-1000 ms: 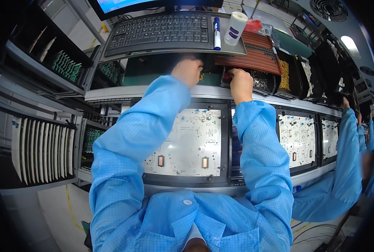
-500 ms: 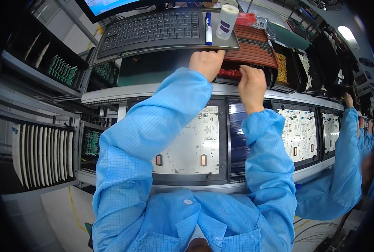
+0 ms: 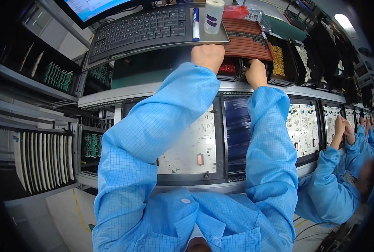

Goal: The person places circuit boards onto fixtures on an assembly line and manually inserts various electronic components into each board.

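My left hand [image 3: 208, 57] is closed in a fist by the front edge of the metal tray [image 3: 153, 47], left of a black bin of small red parts [image 3: 227, 68]. Whatever its fingers hold is hidden. My right hand [image 3: 256, 74] dips with bent, closed fingertips into the dark bin [image 3: 242, 66] just right of the red parts; nothing between the fingers can be made out. Below my forearms, a white circuit board [image 3: 191, 147] lies in a black frame, partly covered by my left sleeve.
A keyboard [image 3: 140, 31], a marker [image 3: 195, 25] and a white bottle [image 3: 213, 17] stand on the tray. Brown-red strips [image 3: 243, 40] overhang the bins. Yellow parts [image 3: 278, 60] fill a bin to the right. Further right, a co-worker's hands [image 3: 342, 128] are over the line.
My right hand has moved from above the red parts to the bin on their right and lowered into it. My left hand stays near the tray edge. The co-worker's hands have come together.
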Motion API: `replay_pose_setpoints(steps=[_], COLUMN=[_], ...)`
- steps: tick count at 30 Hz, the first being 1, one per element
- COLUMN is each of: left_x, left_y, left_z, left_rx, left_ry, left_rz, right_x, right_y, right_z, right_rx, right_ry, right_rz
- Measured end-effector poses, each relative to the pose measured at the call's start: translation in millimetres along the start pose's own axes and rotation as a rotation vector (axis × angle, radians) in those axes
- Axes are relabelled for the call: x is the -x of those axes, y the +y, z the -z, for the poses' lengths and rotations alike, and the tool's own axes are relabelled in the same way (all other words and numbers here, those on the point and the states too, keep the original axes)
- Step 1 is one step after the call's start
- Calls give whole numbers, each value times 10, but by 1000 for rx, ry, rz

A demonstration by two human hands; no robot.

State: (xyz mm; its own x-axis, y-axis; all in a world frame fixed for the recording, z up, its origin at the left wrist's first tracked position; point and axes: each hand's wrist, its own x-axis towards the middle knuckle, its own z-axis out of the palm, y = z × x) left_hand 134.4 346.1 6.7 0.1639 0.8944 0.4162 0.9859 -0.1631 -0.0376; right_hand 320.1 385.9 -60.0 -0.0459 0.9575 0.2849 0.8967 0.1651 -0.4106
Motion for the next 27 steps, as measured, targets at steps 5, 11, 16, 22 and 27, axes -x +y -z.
replay_pose_setpoints(steps=[5,11,16,22,27], left_x=[-10,-2,-6,68,414], left_y=[4,-97,-137,-118,-103], left_z=[-3,-36,-36,4,62], left_rx=[-20,-22,-4,44,202], left_ry=[42,44,28,-67,0], left_rz=[-5,-70,-93,-114,-99], right_x=[-23,171,196,196,262], right_y=[44,-183,-163,-106,-238], right_z=[-64,27,-56,-128,-79], right_rx=[-7,-119,-150,-268,-293], right_ry=[9,161,265,358,373], right_rz=[-46,-49,-30,7,-35])
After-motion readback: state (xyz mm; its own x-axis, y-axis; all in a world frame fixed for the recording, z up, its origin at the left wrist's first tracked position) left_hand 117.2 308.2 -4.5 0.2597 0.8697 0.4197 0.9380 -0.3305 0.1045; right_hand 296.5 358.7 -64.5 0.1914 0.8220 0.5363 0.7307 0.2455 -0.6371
